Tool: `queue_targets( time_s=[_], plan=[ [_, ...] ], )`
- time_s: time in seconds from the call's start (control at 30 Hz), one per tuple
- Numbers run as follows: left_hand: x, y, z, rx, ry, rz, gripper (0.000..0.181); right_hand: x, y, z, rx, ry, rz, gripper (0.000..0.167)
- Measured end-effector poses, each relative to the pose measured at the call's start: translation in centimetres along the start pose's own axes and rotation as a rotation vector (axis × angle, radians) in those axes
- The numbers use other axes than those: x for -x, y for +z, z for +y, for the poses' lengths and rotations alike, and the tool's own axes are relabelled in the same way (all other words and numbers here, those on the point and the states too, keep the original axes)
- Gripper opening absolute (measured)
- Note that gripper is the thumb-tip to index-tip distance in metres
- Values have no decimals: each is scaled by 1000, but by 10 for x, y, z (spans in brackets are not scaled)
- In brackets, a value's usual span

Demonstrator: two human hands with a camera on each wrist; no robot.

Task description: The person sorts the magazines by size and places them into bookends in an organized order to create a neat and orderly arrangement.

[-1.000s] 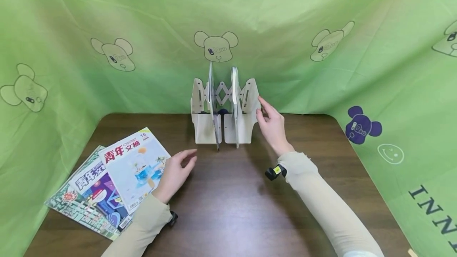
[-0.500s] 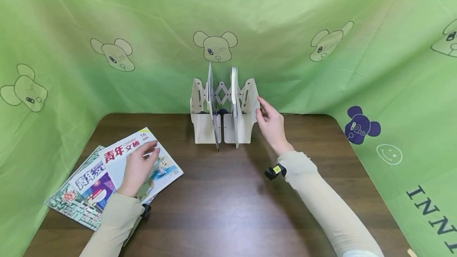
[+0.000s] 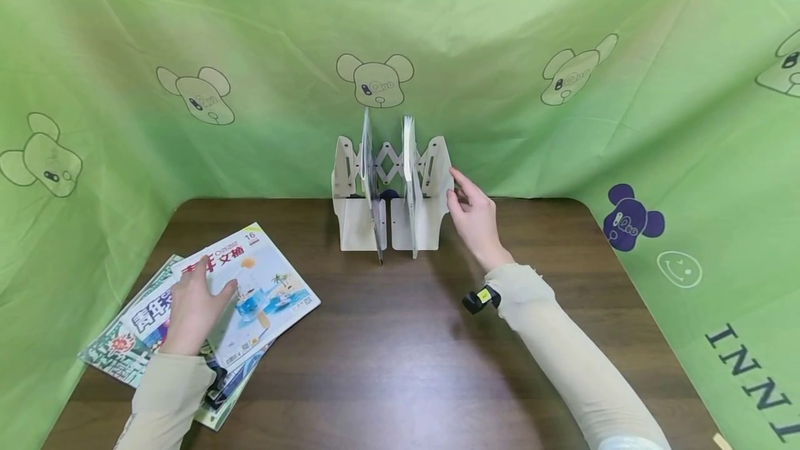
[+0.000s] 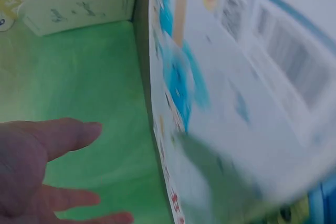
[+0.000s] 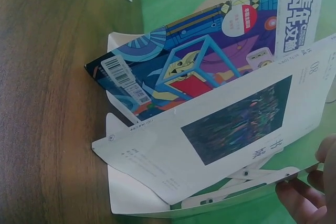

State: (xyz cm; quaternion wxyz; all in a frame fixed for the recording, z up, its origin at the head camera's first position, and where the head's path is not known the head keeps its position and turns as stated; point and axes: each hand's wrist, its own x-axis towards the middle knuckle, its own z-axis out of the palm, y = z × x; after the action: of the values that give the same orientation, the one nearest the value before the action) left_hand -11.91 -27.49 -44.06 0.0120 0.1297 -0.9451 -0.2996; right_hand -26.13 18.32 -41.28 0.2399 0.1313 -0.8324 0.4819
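Note:
My left hand (image 3: pixel 194 307) is over the left part of a magazine pile, thumb spread from the fingers. The top magazine (image 3: pixel 278 297) has a pale cover with a blue island picture. Beneath it show a purple magazine (image 3: pixel 146 318) and a green-patterned one (image 3: pixel 115 346). In the left wrist view the left hand (image 4: pixel 26 169) holds nothing. My right hand (image 3: pixel 478 221) pinches the right side panel of a white expandable bookend (image 3: pixel 359 235). Two magazines stand in it: a colourful one (image 5: pixel 210 61) and a white one with a dark picture (image 5: pixel 239 129).
The brown wooden table (image 3: pixel 381 353) stretches between the pile and the right forearm. A green cloth (image 3: pixel 487 12) with bear-head prints hangs behind and at both sides. The bookend stands near the table's back edge.
My left hand has moved left, from the top magazine's right edge across to its left side. The fingers have spread. My right hand stays at the bookend's side panel.

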Motion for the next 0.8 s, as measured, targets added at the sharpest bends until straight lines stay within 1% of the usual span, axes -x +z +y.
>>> queue_targets(
  time_s=[0.1,0.2,0.3,0.43,0.57,0.67,0.8],
  plan=[
    [0,-4,-10,-31,-50,-28,100,0,0,0,-5,-1,0,44],
    [0,-6,-18,-36,-102,-67,112,0,0,0,-8,-4,5,44],
    [0,-9,-25,-37,-157,-110,116,0,0,0,-14,-8,10,45],
    [-1,-11,-32,-37,-209,-160,119,0,0,0,-21,-9,11,44],
    [-4,-11,-37,-31,-236,-202,121,0,1,-1,-20,0,10,44],
    [-6,-11,-41,-21,-232,-219,123,0,1,-1,-17,5,11,44],
    [-9,-11,-48,50,-239,-226,125,1,1,-1,-19,9,14,44]
  ],
)
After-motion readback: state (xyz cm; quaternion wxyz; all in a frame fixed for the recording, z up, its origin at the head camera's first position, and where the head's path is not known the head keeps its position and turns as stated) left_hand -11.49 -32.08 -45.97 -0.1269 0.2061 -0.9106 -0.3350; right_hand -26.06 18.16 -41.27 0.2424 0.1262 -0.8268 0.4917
